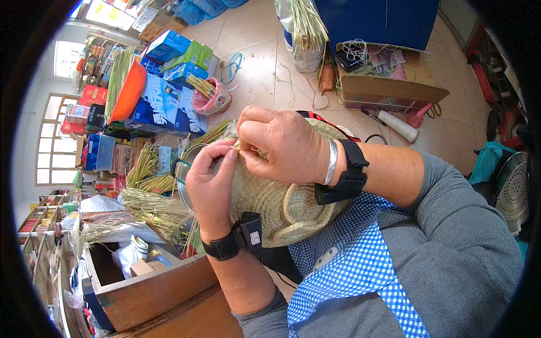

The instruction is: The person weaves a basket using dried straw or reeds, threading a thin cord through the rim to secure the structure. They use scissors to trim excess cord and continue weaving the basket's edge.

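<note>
A coiled, stitched straw piece (258,198) with a round spiral on its side rests against my lap, below my hands. At its far edge my left hand (213,177) pinches a thin straw strand (236,147) between thumb and forefinger. My right hand (283,145) is curled beside it, its fingertips closed on the strand almost touching my left thumb. Those curled fingers hide the exact grip. A metal pot (182,193) with a green-wrapped handle shows partly behind my left hand.
Straw bundles (156,211) lie left, beside an open wooden drawer (156,291). Blue cartons (154,101) and a pink basket (213,101) stand beyond. A cardboard box (389,91) of cords and a white thread cone (397,126) are on the tiled floor.
</note>
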Demonstrator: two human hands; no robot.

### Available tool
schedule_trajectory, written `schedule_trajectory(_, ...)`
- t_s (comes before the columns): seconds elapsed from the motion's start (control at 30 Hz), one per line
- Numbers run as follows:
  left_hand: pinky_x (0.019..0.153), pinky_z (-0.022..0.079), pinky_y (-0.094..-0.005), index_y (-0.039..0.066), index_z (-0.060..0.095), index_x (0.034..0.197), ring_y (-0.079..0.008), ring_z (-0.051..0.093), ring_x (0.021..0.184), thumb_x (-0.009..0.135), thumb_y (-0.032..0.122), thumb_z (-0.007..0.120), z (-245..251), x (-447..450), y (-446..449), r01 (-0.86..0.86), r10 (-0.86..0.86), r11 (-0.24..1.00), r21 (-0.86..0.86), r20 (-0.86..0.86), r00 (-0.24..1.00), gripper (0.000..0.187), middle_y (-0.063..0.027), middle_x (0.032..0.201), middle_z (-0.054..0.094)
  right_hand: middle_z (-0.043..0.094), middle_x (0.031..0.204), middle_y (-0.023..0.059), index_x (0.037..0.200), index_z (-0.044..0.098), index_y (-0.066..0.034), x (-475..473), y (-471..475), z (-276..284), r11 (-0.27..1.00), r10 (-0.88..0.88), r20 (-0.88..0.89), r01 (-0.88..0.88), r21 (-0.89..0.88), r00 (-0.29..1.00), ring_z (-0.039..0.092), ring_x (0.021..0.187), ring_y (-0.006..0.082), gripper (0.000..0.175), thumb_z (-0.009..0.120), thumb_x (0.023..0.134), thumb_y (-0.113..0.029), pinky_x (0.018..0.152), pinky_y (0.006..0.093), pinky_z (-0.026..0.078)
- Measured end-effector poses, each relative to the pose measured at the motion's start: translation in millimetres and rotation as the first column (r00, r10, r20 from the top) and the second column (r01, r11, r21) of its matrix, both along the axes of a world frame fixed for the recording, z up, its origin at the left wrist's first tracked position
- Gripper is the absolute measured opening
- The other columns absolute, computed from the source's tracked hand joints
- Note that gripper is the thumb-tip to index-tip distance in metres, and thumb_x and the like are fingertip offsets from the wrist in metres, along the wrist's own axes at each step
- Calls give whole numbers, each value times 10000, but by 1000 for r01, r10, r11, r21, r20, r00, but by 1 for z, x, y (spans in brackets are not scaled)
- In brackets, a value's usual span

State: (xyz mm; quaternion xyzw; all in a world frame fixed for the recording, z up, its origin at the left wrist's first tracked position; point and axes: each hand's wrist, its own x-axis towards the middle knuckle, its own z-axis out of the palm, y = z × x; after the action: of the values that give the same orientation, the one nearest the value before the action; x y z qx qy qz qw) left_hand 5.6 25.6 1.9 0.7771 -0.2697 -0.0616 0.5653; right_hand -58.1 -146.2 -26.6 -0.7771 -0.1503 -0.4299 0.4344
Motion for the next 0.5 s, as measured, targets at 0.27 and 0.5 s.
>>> schedule_trajectory(0.27, 858, 503, -254, -32, 671, 955, -123, 631, 953, 903, -25, 690, -1, 1, 1, 6, -6, 1000, -12, 3, 1000, 57, -76, 1052, 710, 596, 883, 135, 807, 568, -13, 1, 0, -1, 1000, 7, -4, -7, -15, 1000, 633, 705, 298, 142, 704, 765, -17, 619, 349, 537)
schedule_trajectory(0.5, 848, 503, -250, -29, 675, 953, -117, 631, 941, 898, -24, 695, -2, 0, 1, -7, 7, 1000, 1, 28, 1000, 59, -69, 1045, 713, 601, 885, 130, 808, 569, -15, 2, 0, 0, 999, -11, -10, 11, -35, 1000, 636, 695, 290, 144, 706, 765, -26, 610, 352, 539)
